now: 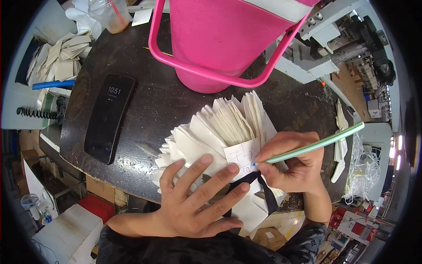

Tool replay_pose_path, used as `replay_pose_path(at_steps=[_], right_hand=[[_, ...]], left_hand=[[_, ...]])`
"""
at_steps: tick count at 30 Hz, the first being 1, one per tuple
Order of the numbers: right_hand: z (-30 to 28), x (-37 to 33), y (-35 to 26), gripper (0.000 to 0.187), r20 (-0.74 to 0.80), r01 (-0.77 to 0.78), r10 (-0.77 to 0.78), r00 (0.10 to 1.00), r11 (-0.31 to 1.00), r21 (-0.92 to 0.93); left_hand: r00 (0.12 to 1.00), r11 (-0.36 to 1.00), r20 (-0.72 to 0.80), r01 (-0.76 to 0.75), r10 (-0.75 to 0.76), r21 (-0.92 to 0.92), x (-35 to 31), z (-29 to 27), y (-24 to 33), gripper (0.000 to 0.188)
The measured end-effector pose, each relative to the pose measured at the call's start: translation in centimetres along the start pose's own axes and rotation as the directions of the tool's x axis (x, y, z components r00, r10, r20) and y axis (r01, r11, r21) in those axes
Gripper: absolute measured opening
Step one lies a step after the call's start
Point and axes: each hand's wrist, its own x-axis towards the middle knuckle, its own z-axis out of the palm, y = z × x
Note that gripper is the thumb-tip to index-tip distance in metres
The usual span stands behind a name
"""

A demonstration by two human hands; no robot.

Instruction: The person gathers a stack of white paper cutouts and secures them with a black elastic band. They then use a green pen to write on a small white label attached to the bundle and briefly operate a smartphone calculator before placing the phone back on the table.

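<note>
A fanned bundle of off-white, folded flat pieces, cloth or paper, [198, 132] lies at the table's front edge, tied with a dark strip [269, 196]. On it rests a small white slip [235, 154] with handwriting in blue ink. My left hand [193, 198] lies spread over the bundle, its fingertips reaching the slip's lower left edge. Between the fingers of my right hand [294, 163] is a green-and-white striped pen [321, 143], its tip touching the slip. Part of the strip is hidden beneath my left fingers.
A pink bucket [211, 39] with its handle lowered stands behind the bundle. A black phone [109, 119] lies to the left on the dark table [149, 110]. More off-white pieces [340, 141] hang at the right edge; others fill a bin [61, 57] at far left, near a plastic cup [110, 17].
</note>
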Motion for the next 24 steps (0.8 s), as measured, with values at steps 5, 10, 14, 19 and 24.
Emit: replay_pose_path(at_steps=[5,10,14,19,24], right_hand=[[-0.4,-0.1,0.4,0.016,0.083,0.037,-0.041,0.996,0.998,0.048],[-0.7,-0.2,0.6,0.017,0.041,0.012,-0.015,0.999,0.998,0.066],[-0.9,-0.4,0.9,0.017,0.014,0.014,-0.015,1.0,0.999,0.048],[-0.7,-0.4,0.9,0.019,0.002,0.012,-0.012,1.0,0.999,0.035],[-0.8,-0.4,1.1,0.019,0.02,0.044,-0.045,0.999,0.998,0.043]], left_hand=[[1.0,1.0,-0.011,-0.009,0.009,-0.001,0.0,0.1,0.0,0.065],[1.0,1.0,0.001,-0.01,0.01,-0.003,-0.1,0.1,-0.1,0.065],[1.0,1.0,0.003,-0.02,0.02,-0.004,-0.1,0.1,-0.1,0.064],[0.998,0.996,-0.013,0.057,-0.058,-0.069,-0.2,0.3,0.2,0.059],[0.998,0.996,-0.002,0.06,-0.061,-0.069,-0.1,0.2,0.3,0.059]])
